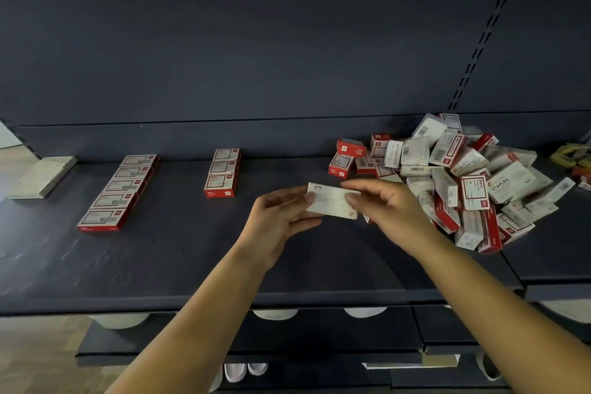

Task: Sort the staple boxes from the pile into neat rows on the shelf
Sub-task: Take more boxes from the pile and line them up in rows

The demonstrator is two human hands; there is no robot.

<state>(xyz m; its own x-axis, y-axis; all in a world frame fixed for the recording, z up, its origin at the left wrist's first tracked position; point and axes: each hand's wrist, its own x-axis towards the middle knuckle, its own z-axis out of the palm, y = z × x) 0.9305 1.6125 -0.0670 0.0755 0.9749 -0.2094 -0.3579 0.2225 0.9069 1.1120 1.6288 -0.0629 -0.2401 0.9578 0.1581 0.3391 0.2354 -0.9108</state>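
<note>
A white staple box (332, 205) is held above the dark shelf (166, 253), pinched at its left end by the left hand (278, 221) and at its right end by the right hand (383, 211), both with fingers curled on it. It seems just drawn from the pile (454, 176) at right and being checked or turned. Two red rows stand well left: a longer row (116, 192) and a short row (224, 173). Next, it likely needs a matching row or a fresh one, set square
</note>
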